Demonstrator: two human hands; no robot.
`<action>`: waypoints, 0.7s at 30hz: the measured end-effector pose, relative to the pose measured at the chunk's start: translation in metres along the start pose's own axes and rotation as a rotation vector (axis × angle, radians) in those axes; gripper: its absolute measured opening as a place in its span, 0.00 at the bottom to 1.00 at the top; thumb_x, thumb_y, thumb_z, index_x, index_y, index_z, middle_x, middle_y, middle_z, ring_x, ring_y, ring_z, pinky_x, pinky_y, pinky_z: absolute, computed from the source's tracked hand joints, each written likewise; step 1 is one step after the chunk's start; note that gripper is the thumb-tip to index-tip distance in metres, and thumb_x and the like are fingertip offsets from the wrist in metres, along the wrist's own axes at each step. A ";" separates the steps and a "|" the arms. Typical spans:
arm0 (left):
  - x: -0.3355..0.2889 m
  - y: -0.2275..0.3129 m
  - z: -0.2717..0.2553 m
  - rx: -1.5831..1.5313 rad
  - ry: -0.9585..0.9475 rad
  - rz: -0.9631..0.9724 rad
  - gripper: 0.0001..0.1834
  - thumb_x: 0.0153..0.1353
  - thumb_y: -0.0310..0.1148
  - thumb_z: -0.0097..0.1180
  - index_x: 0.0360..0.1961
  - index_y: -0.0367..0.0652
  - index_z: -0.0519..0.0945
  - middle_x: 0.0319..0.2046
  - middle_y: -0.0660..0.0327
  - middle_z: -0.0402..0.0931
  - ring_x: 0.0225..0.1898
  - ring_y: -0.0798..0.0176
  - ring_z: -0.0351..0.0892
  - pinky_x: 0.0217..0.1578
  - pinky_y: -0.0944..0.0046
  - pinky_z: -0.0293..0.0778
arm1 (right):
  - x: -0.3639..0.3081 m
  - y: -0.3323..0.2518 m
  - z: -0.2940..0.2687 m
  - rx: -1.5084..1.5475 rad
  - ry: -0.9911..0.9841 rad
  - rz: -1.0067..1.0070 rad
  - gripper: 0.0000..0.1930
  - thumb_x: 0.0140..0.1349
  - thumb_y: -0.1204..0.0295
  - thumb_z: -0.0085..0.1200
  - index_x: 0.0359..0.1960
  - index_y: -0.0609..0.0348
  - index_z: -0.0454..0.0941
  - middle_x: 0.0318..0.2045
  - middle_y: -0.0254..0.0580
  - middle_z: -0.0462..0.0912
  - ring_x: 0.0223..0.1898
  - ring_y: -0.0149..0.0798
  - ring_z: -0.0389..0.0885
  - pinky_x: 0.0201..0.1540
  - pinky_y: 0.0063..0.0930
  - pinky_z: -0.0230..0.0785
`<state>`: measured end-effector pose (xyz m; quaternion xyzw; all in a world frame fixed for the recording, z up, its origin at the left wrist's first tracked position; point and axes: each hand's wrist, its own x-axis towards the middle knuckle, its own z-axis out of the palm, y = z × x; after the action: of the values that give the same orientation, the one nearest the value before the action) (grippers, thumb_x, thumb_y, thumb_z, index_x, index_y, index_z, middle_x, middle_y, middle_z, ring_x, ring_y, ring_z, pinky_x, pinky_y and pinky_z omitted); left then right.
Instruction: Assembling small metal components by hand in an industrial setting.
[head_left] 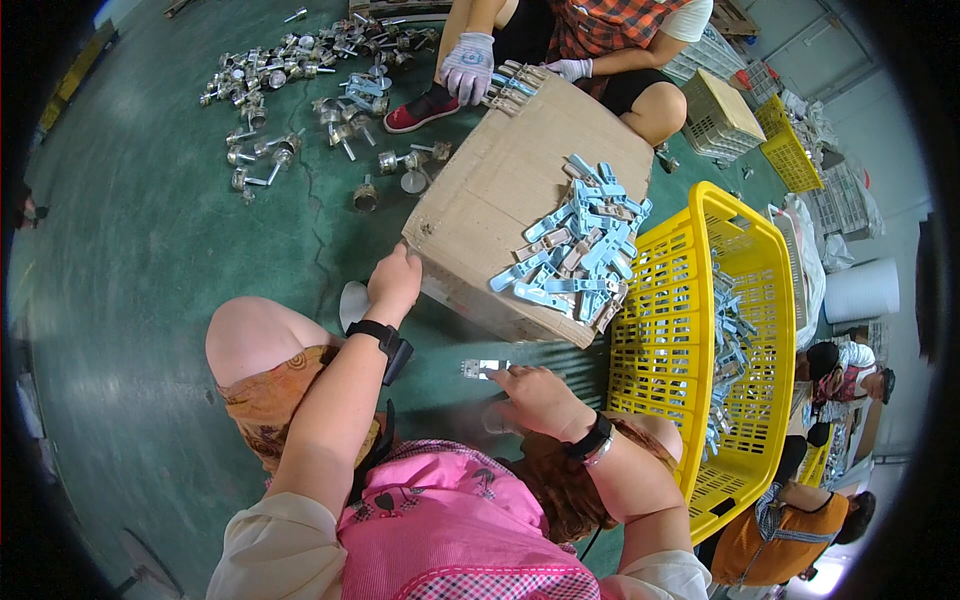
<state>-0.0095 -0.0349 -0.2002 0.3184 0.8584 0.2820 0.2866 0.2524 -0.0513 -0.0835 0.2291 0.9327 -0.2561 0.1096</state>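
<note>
My left hand point(395, 280) grips the near left corner of a brown cardboard box point(490, 190), its fingers bent over the edge. Lower and to the right, my right hand point(540, 398) pinches a small flat silvery-white piece point(484, 369) by one end, above the green floor; its exact kind is too small to make out. On the box top lies a pile of light blue and beige plastic clips point(585, 245), some overlapping its right edge. A pale disc point(353, 304) shows beside my left wrist.
A yellow plastic basket point(655, 330) holding many blue clips stands right of the box. Opposite, a co-worker's gloved hands point(468, 68) rest by a row of clips point(515, 88) at the box's far edge. Metal parts with stems point(290, 65) litter the floor at far left.
</note>
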 end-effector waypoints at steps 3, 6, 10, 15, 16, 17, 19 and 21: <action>0.001 -0.001 0.001 0.009 0.001 0.007 0.22 0.57 0.36 0.37 0.52 0.50 0.71 0.26 0.47 0.78 0.18 0.49 0.77 0.30 0.52 0.75 | 0.000 0.000 -0.001 -0.006 -0.010 0.011 0.20 0.50 0.66 0.57 0.43 0.59 0.71 0.30 0.49 0.78 0.35 0.50 0.77 0.39 0.40 0.69; 0.001 -0.001 0.001 0.013 0.008 0.015 0.21 0.57 0.36 0.37 0.52 0.50 0.71 0.26 0.47 0.78 0.18 0.49 0.77 0.30 0.52 0.75 | 0.000 0.001 0.002 -0.004 -0.006 0.009 0.19 0.50 0.66 0.57 0.44 0.59 0.71 0.30 0.49 0.78 0.35 0.50 0.77 0.39 0.40 0.69; -0.005 0.007 -0.003 -0.009 -0.020 -0.006 0.21 0.57 0.36 0.37 0.52 0.50 0.71 0.26 0.47 0.78 0.18 0.49 0.77 0.29 0.52 0.75 | -0.001 0.003 0.003 0.001 0.002 0.000 0.19 0.50 0.66 0.57 0.43 0.59 0.71 0.30 0.50 0.78 0.35 0.50 0.78 0.39 0.40 0.69; -0.005 0.008 -0.006 -0.010 -0.023 -0.011 0.22 0.57 0.36 0.37 0.53 0.50 0.71 0.26 0.47 0.78 0.18 0.50 0.78 0.29 0.52 0.75 | 0.000 0.002 0.002 0.002 -0.005 0.009 0.19 0.50 0.67 0.57 0.43 0.60 0.71 0.29 0.50 0.78 0.35 0.50 0.78 0.39 0.41 0.69; -0.006 0.009 -0.007 -0.017 -0.038 -0.021 0.22 0.57 0.36 0.37 0.53 0.50 0.71 0.26 0.47 0.78 0.18 0.50 0.78 0.29 0.52 0.75 | 0.000 0.002 0.003 0.003 -0.002 0.009 0.19 0.49 0.67 0.57 0.43 0.60 0.71 0.29 0.50 0.78 0.35 0.50 0.78 0.39 0.41 0.69; -0.005 0.008 -0.006 -0.017 -0.037 -0.021 0.22 0.57 0.36 0.37 0.53 0.50 0.71 0.26 0.47 0.78 0.18 0.50 0.78 0.29 0.52 0.75 | 0.000 0.002 0.003 0.005 0.003 0.007 0.19 0.49 0.67 0.57 0.43 0.60 0.71 0.29 0.50 0.78 0.35 0.50 0.78 0.39 0.40 0.69; -0.003 0.006 -0.005 -0.005 -0.021 -0.020 0.22 0.57 0.36 0.37 0.53 0.50 0.71 0.27 0.47 0.78 0.18 0.50 0.78 0.29 0.52 0.75 | 0.001 0.003 0.004 0.005 0.006 0.000 0.19 0.49 0.67 0.57 0.43 0.60 0.71 0.29 0.50 0.78 0.35 0.50 0.78 0.39 0.40 0.69; -0.003 0.006 -0.005 -0.003 -0.023 -0.024 0.22 0.57 0.37 0.37 0.53 0.50 0.71 0.27 0.47 0.78 0.19 0.49 0.78 0.29 0.52 0.75 | 0.000 0.003 0.004 0.006 0.008 -0.004 0.19 0.49 0.67 0.57 0.43 0.60 0.71 0.29 0.50 0.78 0.35 0.50 0.78 0.39 0.40 0.69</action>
<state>-0.0089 -0.0349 -0.1921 0.3108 0.8586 0.2760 0.3001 0.2536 -0.0509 -0.0879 0.2283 0.9329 -0.2580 0.1046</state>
